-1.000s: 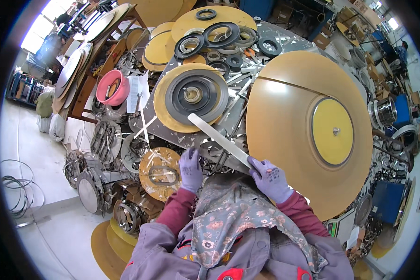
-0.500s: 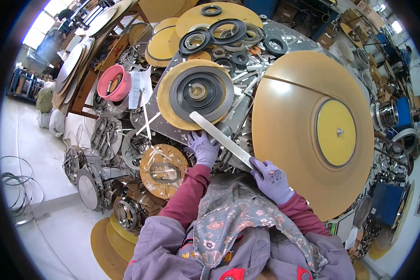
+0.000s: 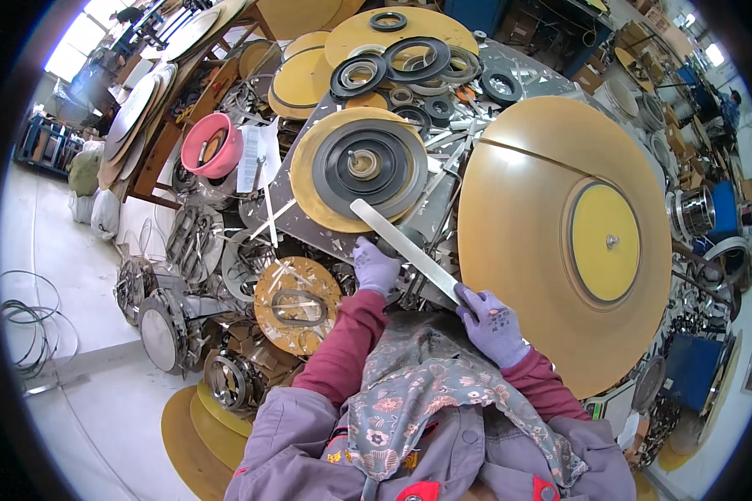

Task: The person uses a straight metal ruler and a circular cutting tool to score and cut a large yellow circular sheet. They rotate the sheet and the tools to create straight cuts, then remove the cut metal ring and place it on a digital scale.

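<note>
A long flat pale metal strip [image 3: 414,255] slants up and left from my right hand [image 3: 490,326], which is closed on its lower end. The strip's far end overlaps the near rim of a round yellow disc [image 3: 309,179] carrying dark grey rings [image 3: 405,179] around a central spindle [image 3: 363,164]. My left hand [image 3: 374,267] is at the table's front edge, left of the strip, beside a dark cylindrical part [image 3: 406,242]. Its fingers look curled; what they hold, if anything, is hidden. Both hands wear pale purple gloves.
A large tan disc with a yellow centre [image 3: 608,242] stands close on the right. Black rings [image 3: 416,58] and metal scraps cover the table's far part. A pink bowl [image 3: 212,145] is at the left, above metal coils. A scrap-strewn round board [image 3: 299,334] lies lower left.
My left hand's fingers have curled in at the table edge. The strip stays in my right hand at nearly the same slant. The whole view has shifted slightly.
</note>
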`<state>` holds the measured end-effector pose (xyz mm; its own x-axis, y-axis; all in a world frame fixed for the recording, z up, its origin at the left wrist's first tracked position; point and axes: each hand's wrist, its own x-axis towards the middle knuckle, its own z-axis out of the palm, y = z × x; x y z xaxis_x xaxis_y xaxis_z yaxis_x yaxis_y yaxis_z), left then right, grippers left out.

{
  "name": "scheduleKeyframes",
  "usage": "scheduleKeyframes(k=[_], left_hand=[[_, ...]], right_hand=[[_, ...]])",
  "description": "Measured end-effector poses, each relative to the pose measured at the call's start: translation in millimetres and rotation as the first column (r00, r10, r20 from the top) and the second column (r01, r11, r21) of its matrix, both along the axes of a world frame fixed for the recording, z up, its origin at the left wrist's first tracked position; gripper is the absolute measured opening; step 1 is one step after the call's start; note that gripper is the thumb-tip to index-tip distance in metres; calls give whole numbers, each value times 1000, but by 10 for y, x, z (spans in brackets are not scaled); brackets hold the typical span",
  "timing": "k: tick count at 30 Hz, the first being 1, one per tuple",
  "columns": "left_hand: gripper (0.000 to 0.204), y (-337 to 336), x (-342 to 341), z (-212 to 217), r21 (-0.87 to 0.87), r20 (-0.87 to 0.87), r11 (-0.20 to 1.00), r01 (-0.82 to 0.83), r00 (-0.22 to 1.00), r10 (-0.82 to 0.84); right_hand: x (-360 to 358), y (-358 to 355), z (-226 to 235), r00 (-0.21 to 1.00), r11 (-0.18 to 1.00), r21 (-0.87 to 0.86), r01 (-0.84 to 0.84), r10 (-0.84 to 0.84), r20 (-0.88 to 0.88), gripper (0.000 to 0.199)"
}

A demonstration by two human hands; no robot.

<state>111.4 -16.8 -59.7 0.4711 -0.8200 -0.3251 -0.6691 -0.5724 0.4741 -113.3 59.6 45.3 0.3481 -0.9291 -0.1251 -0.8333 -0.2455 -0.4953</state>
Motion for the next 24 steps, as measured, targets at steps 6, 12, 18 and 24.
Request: scheduleKeyframes(k=[6,12,18,24], left_hand=[[35,277,467,-148,125,-910,962,-242,359,208],[34,653,697,471,-97,-663,985,-140,748,41],[37,893,1005,1400,-252,-420,966,50,894,-156],[46,1036,1101,1977,-176,-450,972,155,866,-219]], right_hand=[[-81,-36,8,1000,1000,3,20,-20,-3,41],[-124,-47,-44,999,999,-30,27,-26,20,40],[-46,-112,30,996,999,3,43,-43,75,45],[567,-363,37,811,985,113,-133,43,583,50]])
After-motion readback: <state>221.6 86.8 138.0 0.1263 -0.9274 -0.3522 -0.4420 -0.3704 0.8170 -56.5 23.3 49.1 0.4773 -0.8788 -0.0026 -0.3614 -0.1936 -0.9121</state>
